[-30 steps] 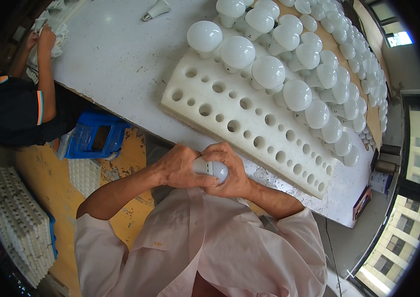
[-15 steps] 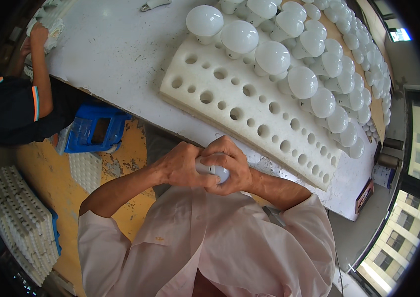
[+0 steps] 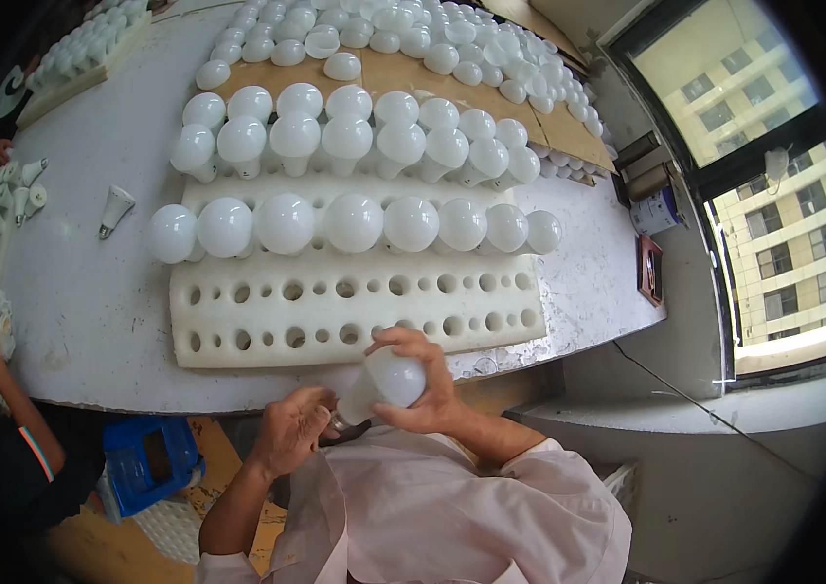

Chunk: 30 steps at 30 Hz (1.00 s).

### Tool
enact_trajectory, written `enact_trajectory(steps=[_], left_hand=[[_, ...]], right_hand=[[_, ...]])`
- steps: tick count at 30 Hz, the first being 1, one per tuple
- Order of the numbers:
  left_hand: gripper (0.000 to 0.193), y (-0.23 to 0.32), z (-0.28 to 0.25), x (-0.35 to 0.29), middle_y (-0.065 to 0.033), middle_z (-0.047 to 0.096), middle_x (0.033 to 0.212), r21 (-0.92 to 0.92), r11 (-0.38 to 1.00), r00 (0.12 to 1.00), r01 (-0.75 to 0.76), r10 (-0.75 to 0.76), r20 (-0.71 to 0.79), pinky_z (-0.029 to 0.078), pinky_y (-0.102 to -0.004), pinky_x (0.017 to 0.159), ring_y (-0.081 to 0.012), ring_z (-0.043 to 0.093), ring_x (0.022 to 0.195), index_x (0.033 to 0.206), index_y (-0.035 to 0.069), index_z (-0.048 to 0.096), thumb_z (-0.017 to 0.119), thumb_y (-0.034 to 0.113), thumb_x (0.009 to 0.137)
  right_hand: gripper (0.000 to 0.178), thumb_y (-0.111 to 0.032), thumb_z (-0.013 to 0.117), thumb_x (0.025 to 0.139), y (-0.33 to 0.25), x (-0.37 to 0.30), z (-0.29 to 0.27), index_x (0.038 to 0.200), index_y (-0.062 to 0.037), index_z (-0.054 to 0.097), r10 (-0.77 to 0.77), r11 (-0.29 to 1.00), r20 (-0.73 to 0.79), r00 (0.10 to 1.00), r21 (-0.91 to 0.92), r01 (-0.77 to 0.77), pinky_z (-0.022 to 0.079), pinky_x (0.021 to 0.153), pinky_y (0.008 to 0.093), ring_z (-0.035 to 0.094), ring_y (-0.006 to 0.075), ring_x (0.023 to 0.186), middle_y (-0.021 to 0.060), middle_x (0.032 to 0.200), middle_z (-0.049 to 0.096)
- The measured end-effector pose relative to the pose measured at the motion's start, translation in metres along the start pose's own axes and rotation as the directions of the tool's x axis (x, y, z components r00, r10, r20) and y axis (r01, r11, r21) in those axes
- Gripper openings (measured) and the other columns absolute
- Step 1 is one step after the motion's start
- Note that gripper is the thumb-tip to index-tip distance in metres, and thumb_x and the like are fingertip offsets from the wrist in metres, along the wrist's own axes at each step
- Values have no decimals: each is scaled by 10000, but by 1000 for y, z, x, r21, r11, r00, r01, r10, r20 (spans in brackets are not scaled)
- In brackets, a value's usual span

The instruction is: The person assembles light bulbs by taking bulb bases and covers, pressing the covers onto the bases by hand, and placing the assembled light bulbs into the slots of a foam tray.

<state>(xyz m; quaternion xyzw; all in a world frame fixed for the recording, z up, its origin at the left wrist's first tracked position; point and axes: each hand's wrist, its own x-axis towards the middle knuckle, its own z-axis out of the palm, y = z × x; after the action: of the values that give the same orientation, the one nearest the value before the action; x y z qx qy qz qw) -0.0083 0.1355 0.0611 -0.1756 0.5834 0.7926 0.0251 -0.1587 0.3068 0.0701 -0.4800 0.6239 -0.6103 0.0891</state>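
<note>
A white light bulb (image 3: 396, 378) is tilted in front of my chest, dome up and to the right, metal base down and to the left. My right hand (image 3: 432, 384) wraps round its dome. At the metal base, the fingers of my left hand (image 3: 288, 428) are closed, partly hiding it. Just beyond my hands lies a thick white foam tray (image 3: 364, 316) with rows of round holes. The two near rows of holes hold no bulbs, while a row of round bulbs (image 3: 355, 224) stands upright behind them.
More bulbs (image 3: 296, 141) stand in rows farther back, before loose white domes (image 3: 342, 66) on brown board. A narrower bulb (image 3: 115, 211) lies on the table (image 3: 82, 292) at left. A co-worker's arm (image 3: 19, 409) reaches in by a blue plastic stool (image 3: 150, 462). A window (image 3: 763, 195) is at right.
My view has swung round toward the tray. Both hands were clasped round the bulb; now my right hand has its dome and my left hand has shifted to the base end.
</note>
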Motion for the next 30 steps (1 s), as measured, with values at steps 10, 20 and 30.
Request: enact_trajectory(steps=[10, 20, 30], left_hand=[[703, -8, -80, 13, -253, 367, 1414, 785, 593, 533, -177, 728, -430, 314, -447, 1069, -384, 373, 1302, 1301, -45, 403, 708, 91, 682], [1148, -37, -109, -1, -252, 441, 1331, 580, 797, 705, 169, 314, -636, 387, -412, 1032, -380, 447, 1234, 1410, -4, 212, 901, 200, 515], [903, -51, -103, 27, -198, 606, 1086, 642, 750, 604, 155, 442, -663, 489, -392, 864, -318, 605, 996, 1223, -16, 414, 916, 193, 502]], right_hand=[[714, -17, 771, 612, 35, 7, -199, 1235, -63, 424, -164, 401, -300, 940, -891, -214, 466, 872, 439, 514, 339, 1071, 178, 1194, 491], [1084, -177, 850, 543, 31, -95, -192, 1430, -42, 244, 530, 671, -303, 792, -421, -610, 424, 982, 418, 466, 317, 1220, 203, 1337, 445], [961, -155, 842, 601, 65, -88, -201, 1389, -38, 304, 436, 652, -394, 809, -481, -586, 504, 873, 402, 610, 325, 1044, 218, 1161, 589]])
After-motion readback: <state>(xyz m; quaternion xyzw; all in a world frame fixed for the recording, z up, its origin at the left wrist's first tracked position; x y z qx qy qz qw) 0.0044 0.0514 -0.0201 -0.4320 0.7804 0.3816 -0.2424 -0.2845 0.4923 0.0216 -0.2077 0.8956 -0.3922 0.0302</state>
